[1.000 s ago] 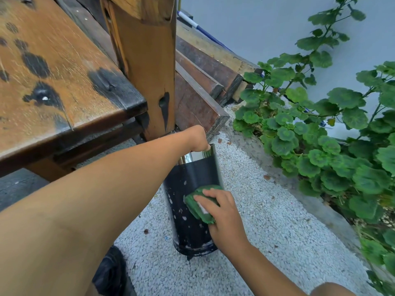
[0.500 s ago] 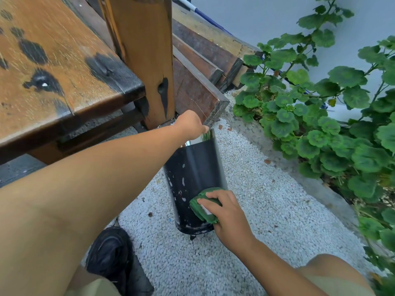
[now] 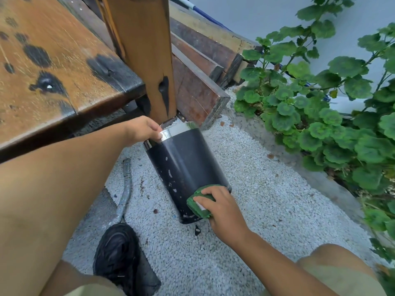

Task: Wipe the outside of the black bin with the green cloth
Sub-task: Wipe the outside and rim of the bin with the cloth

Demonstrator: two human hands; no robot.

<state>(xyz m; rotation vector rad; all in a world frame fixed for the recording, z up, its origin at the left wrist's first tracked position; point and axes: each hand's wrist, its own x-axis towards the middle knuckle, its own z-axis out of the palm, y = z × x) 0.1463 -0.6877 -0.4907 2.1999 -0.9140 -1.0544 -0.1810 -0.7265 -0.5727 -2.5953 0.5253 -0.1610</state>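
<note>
Looking down at a yard corner, we are seeing a weathered wooden table (image 3: 53, 67), blotched with black marks, filling the upper left of the frame. Pale gravel (image 3: 267, 199) is covering the ground through the centre and lower right. A leafy green geranium (image 3: 320, 116) is spreading up the right side against a pale wall (image 3: 245, 16), behind a concrete kerb (image 3: 320, 180). A square wooden post (image 3: 145, 50) is rising at top centre, with stacked timber planks (image 3: 198, 82) lying just behind it.

The black bin (image 3: 186, 167) is sitting at the centre of the frame, its base on the gravel just in front of the post, its side speckled with pale spots and its shiny metal rim (image 3: 177, 130) pointing toward the top of the frame. Our left hand (image 3: 143, 130), reaching in from the left on a bare forearm, is grasping that rim, the thumb lying on the metal band. Our right hand (image 3: 222, 208), coming up from the lower right, is clutching the folded green cloth (image 3: 198, 207) and pressing it against the bin's lower side, close to the base.

A black shoe (image 3: 119, 251) is resting on the gravel at lower centre-left, and a grey ribbed hose (image 3: 126, 189) is running down the ground just above it, left of the bin.
</note>
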